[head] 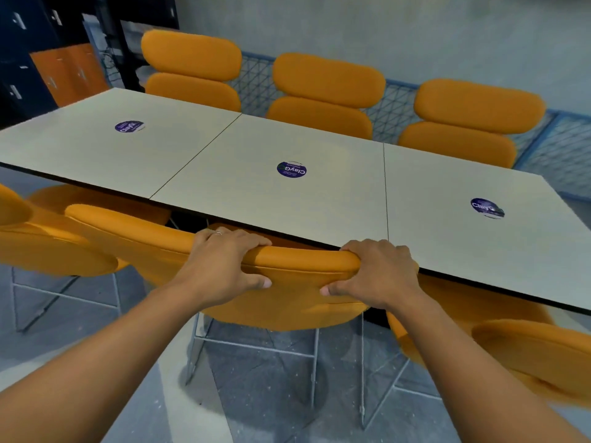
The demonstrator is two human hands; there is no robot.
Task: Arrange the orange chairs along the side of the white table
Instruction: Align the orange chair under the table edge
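Both hands, the left hand [220, 266] and right hand [377, 273], are gripping the top backrest of the middle orange chair [297, 282], its long axis lying parallel to the white surface [287, 199] edge directly ahead.

We've got both hands on the middle near chair [287, 282]: left hand [220, 266] and right hand [377, 273] wrapped over its top back cushion, thumbs on the near face. Its back sits just beside the table [319, 199] near edge. Another chair at near left [57, 247], one at near right [527, 350]. Three far chairs [326, 94] line the far side. Round stickers [291, 169] on each tabletop panel.
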